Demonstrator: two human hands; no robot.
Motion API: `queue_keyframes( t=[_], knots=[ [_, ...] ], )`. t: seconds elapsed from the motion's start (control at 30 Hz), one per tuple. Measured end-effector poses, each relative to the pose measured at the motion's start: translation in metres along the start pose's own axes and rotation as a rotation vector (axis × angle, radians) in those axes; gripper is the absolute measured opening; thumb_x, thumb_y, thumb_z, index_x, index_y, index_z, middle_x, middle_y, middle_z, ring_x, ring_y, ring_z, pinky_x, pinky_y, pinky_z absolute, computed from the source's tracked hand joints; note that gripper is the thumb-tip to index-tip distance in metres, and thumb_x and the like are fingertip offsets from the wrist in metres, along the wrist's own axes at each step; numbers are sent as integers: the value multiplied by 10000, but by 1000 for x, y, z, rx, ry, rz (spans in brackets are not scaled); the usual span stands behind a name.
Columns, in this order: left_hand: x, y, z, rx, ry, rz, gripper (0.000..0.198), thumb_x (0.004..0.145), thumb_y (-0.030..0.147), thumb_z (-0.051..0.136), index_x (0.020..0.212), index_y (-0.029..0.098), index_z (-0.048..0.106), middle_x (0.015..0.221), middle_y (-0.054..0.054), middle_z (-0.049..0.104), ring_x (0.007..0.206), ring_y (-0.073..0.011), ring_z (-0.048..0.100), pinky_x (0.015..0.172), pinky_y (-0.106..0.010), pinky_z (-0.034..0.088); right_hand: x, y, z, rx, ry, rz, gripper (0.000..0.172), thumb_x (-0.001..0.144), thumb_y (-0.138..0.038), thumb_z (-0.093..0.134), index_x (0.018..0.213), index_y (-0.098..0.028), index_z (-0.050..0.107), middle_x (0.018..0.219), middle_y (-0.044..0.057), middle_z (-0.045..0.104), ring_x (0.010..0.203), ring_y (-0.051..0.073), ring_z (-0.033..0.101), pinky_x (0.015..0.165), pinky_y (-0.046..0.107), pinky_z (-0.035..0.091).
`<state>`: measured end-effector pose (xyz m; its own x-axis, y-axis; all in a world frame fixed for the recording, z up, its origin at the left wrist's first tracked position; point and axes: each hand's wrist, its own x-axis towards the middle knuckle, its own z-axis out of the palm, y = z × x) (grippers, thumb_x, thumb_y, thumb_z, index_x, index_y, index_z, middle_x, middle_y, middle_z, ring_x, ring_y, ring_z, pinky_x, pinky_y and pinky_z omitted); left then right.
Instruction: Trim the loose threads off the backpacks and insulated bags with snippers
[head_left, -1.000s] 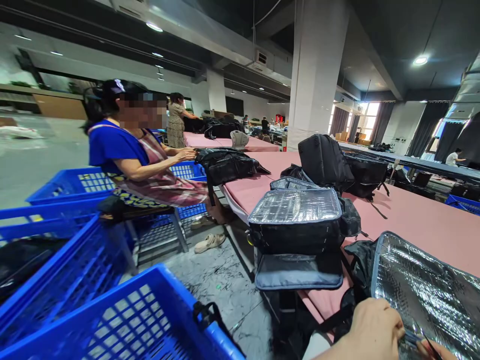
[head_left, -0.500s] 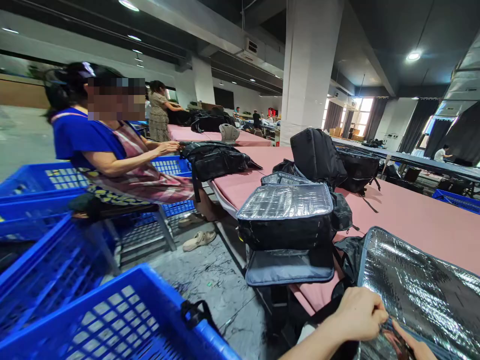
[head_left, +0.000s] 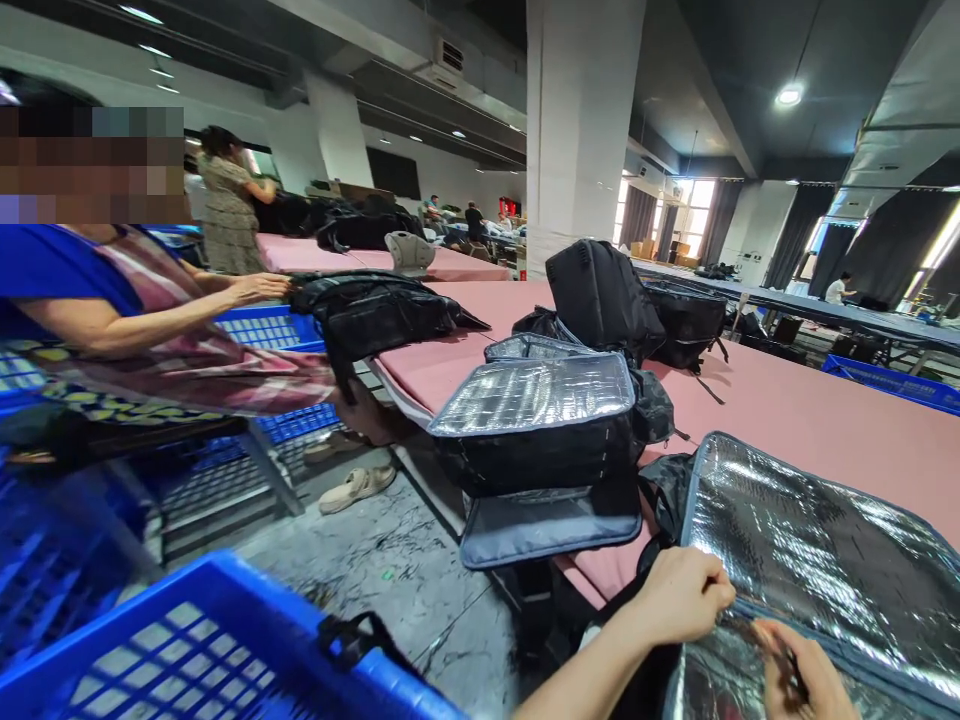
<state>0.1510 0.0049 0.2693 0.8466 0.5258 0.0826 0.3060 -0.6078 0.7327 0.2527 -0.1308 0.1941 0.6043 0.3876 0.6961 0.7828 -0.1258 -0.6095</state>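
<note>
Pink covering spreads over the long counter (head_left: 795,405) from mid-frame to the right edge, below a pale pillar (head_left: 581,140) at upper centre. At lower right lies the silver-lined bag (head_left: 810,535), its shiny panel edged in grey-blue binding. The left hand (head_left: 679,595) is at the near edge of that panel, thumb and forefinger pressed together, apparently pinching a bit of the edge; the exact grip is partly hidden. The right hand (head_left: 806,665), at the bottom of the frame, has its fingers curled round a slim dark tool (head_left: 795,675), too blurred to name.

Both hands work very near each other, so if the tool is sharp, a small slip could nick the lining or the left fingertips. Glare on the silver surface may make that likelier, since it hides just where the edge runs. Pulling too hard on the pinched edge could pucker the binding or drag the bag toward the counter's rim.

At centre, a second silver-lined bag (head_left: 525,455) sits by the counter's edge, its grey flap (head_left: 551,525) jutting outward; a careless nudge from the left forearm might tip it toward the floor (head_left: 420,560), beside the blue crate (head_left: 232,580) at lower left.
</note>
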Motion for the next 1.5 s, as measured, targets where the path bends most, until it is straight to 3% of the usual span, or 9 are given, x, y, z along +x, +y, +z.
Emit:
queue_keyframes(
  t=[0.1,0.27,0.4,0.5,0.63,0.8,0.9,1.03,1.5],
  knots=[
    [2,1,-2,-53,-19,24,180,779,235,489,685,181,632,720,14,649,730,-137,578,678,-223,397,12,-8,-9,85,117,142,375,822,-509,601,717,-151,634,609,42,621,508,148,557,510,214,439],
    [12,-7,-10,-174,-102,90,341,818,438,424,751,169,623,765,-31,635,758,-181,557,718,-274,414,34,-26,-30,255,-91,292,433,919,-519,448,673,-169,515,602,1,548,555,123,503,546,212,399],
    [20,-20,-15,-264,-221,125,436,757,572,503,821,168,650,835,-58,666,807,-210,583,734,-294,452,28,-32,-45,233,-171,331,310,946,-457,443,1015,-167,526,766,1,588,661,128,532,613,223,408],
    [18,-22,-15,-272,-191,94,458,717,600,552,860,184,681,932,-70,694,879,-235,612,783,-313,471,9,-32,-50,202,-179,310,270,981,-393,374,1104,-180,486,895,27,619,761,138,566,687,241,430],
    [15,-19,-15,-188,-122,42,490,706,639,532,853,205,707,969,-66,706,910,-255,620,786,-319,472,-11,-26,-40,104,-178,219,229,936,-364,484,1066,-178,508,827,17,627,672,135,567,624,235,429],
    [17,-20,-17,-167,-195,68,509,720,646,493,796,184,691,881,-57,703,820,-229,611,719,-281,470,-19,-18,-23,7,-105,-13,211,927,-329,509,1065,-170,530,771,17,642,560,127,559,534,229,416],
    [19,-20,-18,-112,-228,69,513,733,645,456,751,180,673,750,-37,670,709,-203,582,651,-267,451,-20,-15,-19,-44,-63,-113,188,950,-308,475,1048,-169,552,784,34,647,603,144,585,556,237,439],
    [22,-20,-18,-97,-245,40,497,717,631,467,766,184,679,753,-35,662,708,-205,575,656,-269,446,-19,-13,-16,-64,-65,-185,201,959,-321,465,1032,-160,560,783,41,648,639,160,608,570,251,453],
    [24,-23,-18,-112,-248,40,485,719,625,475,774,193,687,780,-39,667,742,-208,581,683,-264,448,-13,-17,-9,-22,-61,-228,252,972,-364,448,1023,-150,571,755,40,654,586,145,593,521,246,437]
  ],
)
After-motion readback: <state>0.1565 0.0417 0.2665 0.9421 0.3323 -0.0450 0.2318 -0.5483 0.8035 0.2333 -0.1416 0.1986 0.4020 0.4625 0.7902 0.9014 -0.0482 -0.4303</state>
